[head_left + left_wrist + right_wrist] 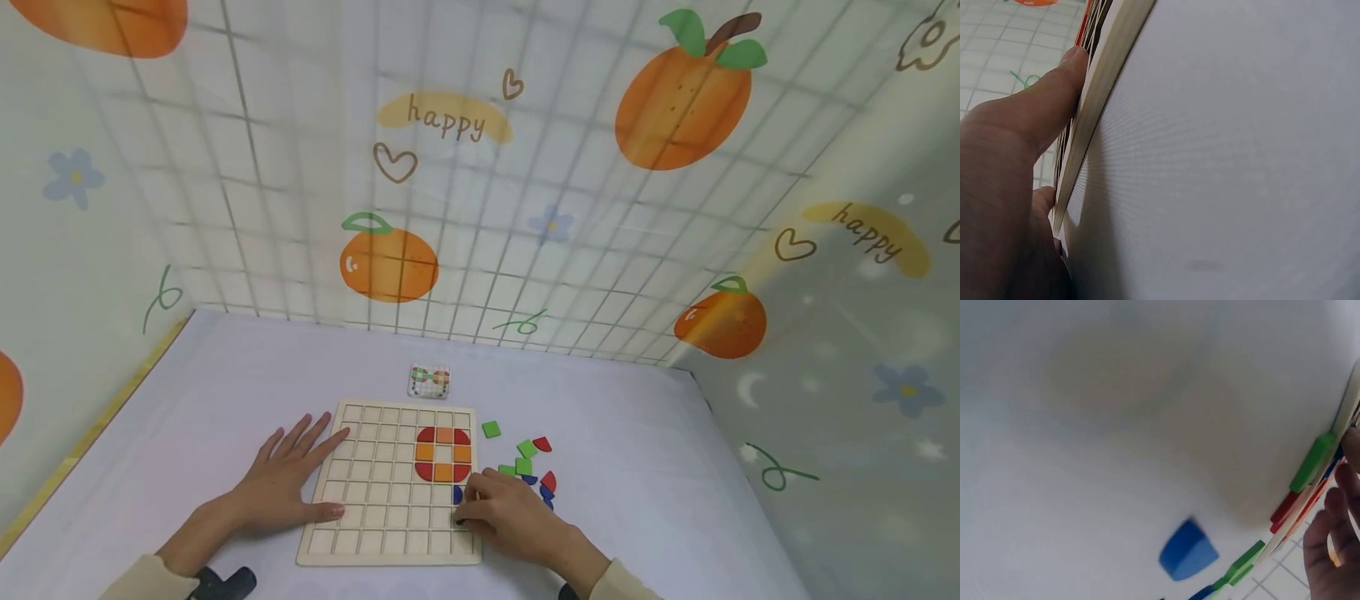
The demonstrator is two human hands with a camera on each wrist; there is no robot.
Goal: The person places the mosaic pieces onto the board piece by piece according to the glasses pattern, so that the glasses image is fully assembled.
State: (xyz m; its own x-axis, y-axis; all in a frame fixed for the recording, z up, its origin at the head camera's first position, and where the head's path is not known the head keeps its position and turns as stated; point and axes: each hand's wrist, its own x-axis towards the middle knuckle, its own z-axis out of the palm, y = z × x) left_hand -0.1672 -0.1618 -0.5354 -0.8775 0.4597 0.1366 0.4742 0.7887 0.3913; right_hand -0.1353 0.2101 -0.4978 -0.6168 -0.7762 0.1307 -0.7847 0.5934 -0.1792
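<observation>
One dark piece [460, 522] in right hand [512, 512], left hand [279, 482] on board [394, 493]

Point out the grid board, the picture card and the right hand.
Grid board [397, 494], head view: a bare square near its middle.
Picture card [430, 381], head view: middle of its printed face.
Right hand [512, 511], head view: back of the hand.

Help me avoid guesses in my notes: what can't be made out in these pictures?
Head view: the shape of the dark piece, mostly covered by the right hand pinching it.
Head view: the exact pattern on the card, too small to read.
Left wrist view: the grid face of the board, seen nearly edge-on.
Right wrist view: the rest of the right hand, cut off by the right edge.
</observation>
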